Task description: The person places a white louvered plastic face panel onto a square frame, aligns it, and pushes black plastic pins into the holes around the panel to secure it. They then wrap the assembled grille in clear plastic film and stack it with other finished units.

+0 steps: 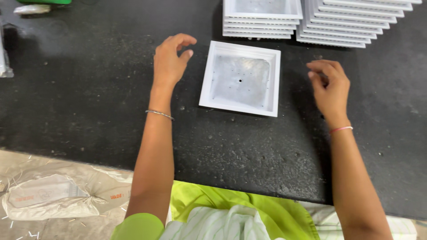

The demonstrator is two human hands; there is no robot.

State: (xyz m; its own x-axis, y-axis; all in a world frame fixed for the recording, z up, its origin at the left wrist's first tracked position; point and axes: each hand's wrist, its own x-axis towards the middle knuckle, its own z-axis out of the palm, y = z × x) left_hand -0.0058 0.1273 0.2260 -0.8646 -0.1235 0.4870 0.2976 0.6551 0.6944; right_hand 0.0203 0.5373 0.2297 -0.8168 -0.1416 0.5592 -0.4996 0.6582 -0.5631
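Tray: the white square tray (240,78) lies flat on the black tabletop (89,102), between my two hands, with the hollow grey side up and a small hole in its middle.
Left hand: my left hand (170,62) hovers just beside the tray's left edge, fingers half curled, holding nothing.
Right hand: my right hand (329,86) is near the right edge but apart from it, fingers loosely bent, also empty.
Stacks: two stacks of white trays (261,20) (351,22) stand behind, close to the far rim.
Good grip, I judge: I take both side rims evenly and keep the tray level, clear of the stacks.
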